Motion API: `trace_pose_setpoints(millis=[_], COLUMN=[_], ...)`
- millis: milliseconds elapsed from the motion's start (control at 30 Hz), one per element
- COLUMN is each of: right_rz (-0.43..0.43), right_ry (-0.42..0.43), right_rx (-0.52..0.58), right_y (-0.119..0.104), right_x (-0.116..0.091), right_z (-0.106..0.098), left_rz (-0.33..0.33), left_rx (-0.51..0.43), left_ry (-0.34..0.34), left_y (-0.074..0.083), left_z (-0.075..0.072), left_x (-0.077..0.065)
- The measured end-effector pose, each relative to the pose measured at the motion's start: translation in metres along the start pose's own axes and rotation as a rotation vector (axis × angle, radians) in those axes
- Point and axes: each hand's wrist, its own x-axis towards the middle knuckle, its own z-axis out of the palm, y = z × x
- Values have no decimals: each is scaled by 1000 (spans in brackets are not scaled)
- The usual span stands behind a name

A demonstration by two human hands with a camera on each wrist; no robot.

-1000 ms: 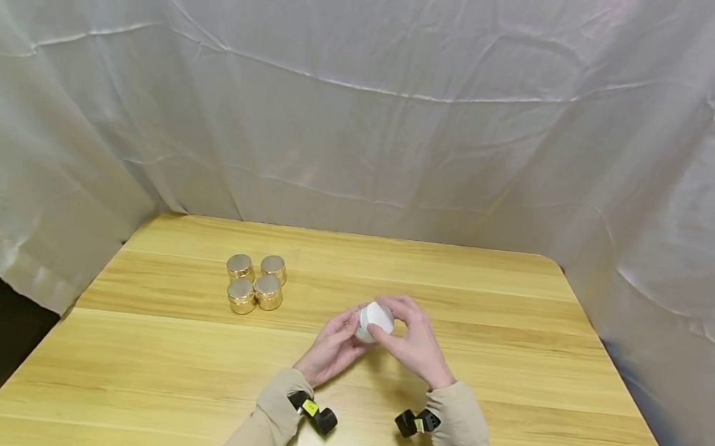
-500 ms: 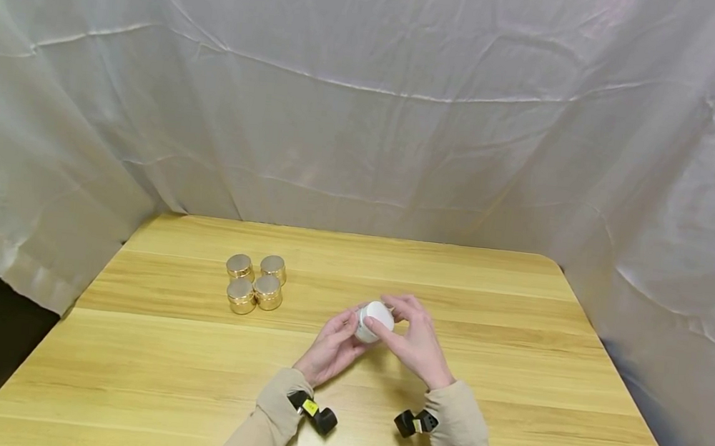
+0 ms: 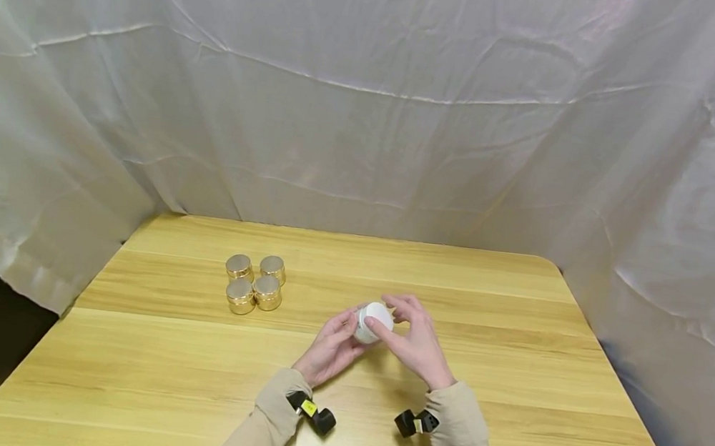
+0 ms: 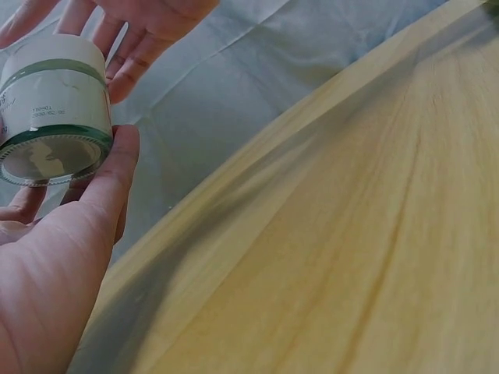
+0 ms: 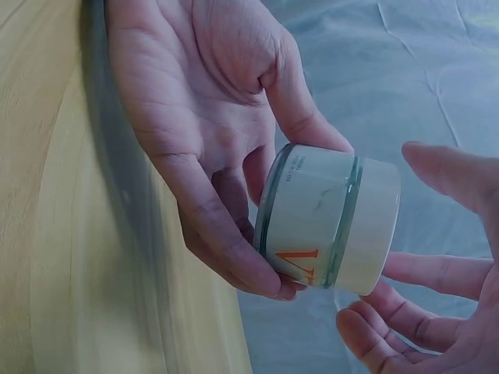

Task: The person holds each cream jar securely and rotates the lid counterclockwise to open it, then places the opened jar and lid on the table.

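Observation:
My left hand point(image 3: 331, 350) grips a small cosmetic jar point(image 5: 308, 210) round its lower body, thumb on one side and fingers on the other. The jar is pale, with a white lid point(image 5: 373, 226), a greenish band below it and orange lettering on its side. It is held tilted above the table, its clear base showing in the left wrist view. My right hand point(image 3: 419, 340) is at the lid with its fingers spread. In the right wrist view the right thumb point(image 5: 444, 175) stands apart from the lid, while fingertips reach the lid's lower edge.
Several gold-lidded jars point(image 3: 267, 292) stand in a cluster on the left of the wooden table point(image 3: 156, 369). Grey-white cloth point(image 3: 365, 145) hangs behind the table and along its sides. Each wrist wears a small black camera point(image 3: 325, 421).
The right fingers have loosened from the lid and spread a little away from it, uncovering more of the white top. My left hand and the jar have stayed nearly still.

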Motion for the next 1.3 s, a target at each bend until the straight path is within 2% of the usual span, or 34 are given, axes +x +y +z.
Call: trace_pose_setpoints(millis=[167,433,767,1133,1300], right_rz=[4,-92,-9,-90,-54], right_ry=[14,-19,-1,-25,-27], right_rx=[-7,25,9,25,27], right_y=[0,4,1,2,2], right_x=[0,-1,0,-1,-1], right_z=[1,1,1,1,0], left_rz=[-3,-3,-2,-9,-9], left_rx=[-5,-1,-9,30,14], left_ry=[-1,-18,-17,-16,-16], left_y=[1,1,1,-1,-1], left_z=[1,0,1,-2,-2], left_x=[0,-1,0,0,1])
